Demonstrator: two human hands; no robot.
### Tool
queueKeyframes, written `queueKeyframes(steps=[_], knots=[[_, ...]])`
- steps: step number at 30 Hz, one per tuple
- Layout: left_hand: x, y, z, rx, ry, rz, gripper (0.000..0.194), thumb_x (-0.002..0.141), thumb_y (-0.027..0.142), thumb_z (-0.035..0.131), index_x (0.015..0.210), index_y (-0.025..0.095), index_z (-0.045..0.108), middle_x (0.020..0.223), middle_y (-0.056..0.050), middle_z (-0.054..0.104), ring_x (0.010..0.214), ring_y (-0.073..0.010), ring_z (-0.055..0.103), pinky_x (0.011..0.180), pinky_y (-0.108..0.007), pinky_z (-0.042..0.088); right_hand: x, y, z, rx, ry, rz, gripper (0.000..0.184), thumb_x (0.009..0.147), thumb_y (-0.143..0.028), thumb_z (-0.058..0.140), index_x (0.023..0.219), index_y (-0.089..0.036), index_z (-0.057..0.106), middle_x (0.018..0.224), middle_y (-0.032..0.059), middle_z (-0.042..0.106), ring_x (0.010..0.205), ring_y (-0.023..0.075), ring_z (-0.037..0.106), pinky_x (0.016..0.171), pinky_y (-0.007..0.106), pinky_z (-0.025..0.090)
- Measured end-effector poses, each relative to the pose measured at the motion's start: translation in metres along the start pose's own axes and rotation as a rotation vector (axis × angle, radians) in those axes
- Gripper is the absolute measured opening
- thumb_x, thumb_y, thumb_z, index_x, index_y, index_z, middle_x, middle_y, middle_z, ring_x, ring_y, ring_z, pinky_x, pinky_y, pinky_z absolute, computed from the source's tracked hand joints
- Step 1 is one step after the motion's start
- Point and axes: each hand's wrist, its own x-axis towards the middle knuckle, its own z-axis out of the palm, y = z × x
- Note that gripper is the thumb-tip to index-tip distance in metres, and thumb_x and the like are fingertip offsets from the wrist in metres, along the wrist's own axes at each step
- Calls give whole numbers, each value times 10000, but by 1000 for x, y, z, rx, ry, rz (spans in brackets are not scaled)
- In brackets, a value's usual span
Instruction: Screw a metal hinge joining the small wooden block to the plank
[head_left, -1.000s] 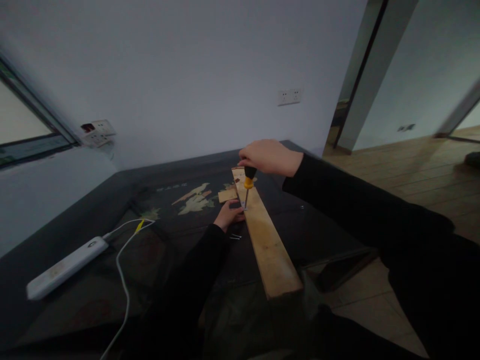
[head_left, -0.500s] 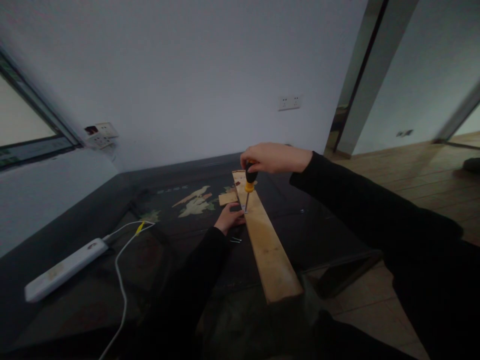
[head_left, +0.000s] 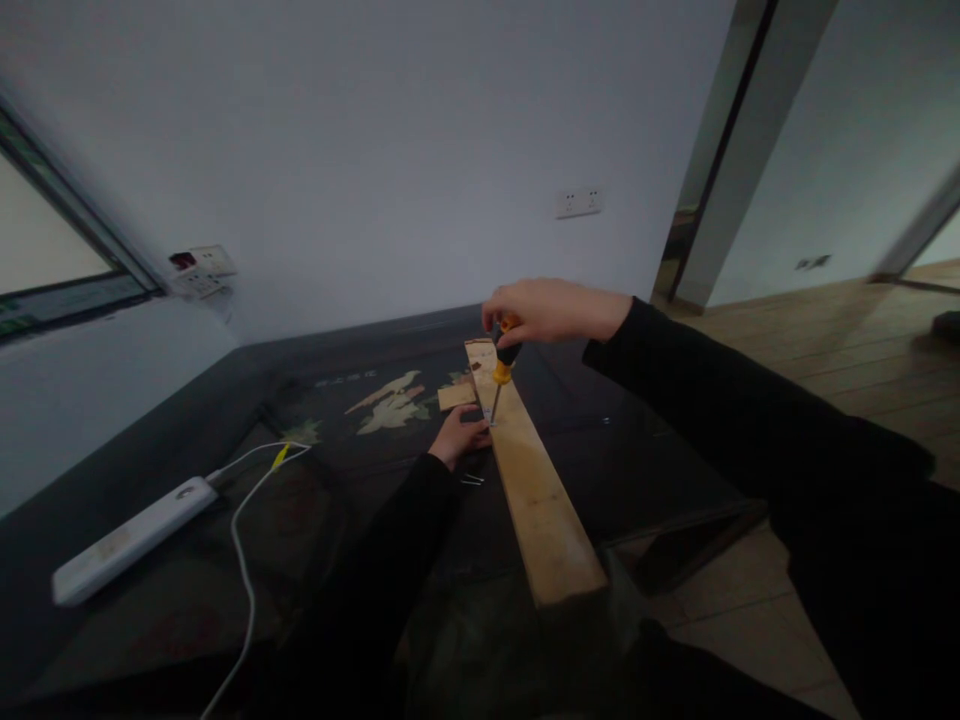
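A long pale wooden plank (head_left: 536, 490) lies on a dark table (head_left: 360, 470), its near end overhanging the table edge. My right hand (head_left: 551, 310) is closed round the top of a black and yellow screwdriver (head_left: 502, 368), held nearly upright with its tip on the plank's left edge. My left hand (head_left: 461, 435) rests at that edge beside the tip, fingers pinched at a small metal piece I cannot make out clearly. A small wooden piece (head_left: 455, 396) lies just behind my left hand.
A white power strip (head_left: 127, 540) with a white cable (head_left: 244, 560) lies at the table's left. Small metal pins (head_left: 471, 480) lie near my left wrist. Wall sockets (head_left: 577, 202) are on the back wall. Wooden floor and a doorway open to the right.
My right hand has turned on the screwdriver handle and the handle tilts slightly to the right now. The left hand and plank stay in place.
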Motion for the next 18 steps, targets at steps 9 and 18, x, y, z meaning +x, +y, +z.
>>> queueKeyframes(steps=[9, 18], knots=[[-2, 2, 1, -11, -2, -4, 522, 810, 104, 706, 1259, 123, 441, 823, -71, 706, 557, -138, 680, 649, -287, 597, -1, -19, 9, -174, 38, 157, 433, 982, -394, 360, 1061, -152, 712, 986, 152, 706, 841, 218, 622, 661, 308, 328], [6, -5, -3, -18, -32, 27, 553, 771, 160, 765, 1225, 137, 451, 839, -76, 711, 580, -148, 693, 626, -277, 593, -1, 1, -3, 44, -1, 36, 397, 844, -453, 615, 1111, -169, 694, 1005, 100, 693, 854, 185, 588, 695, 287, 340]])
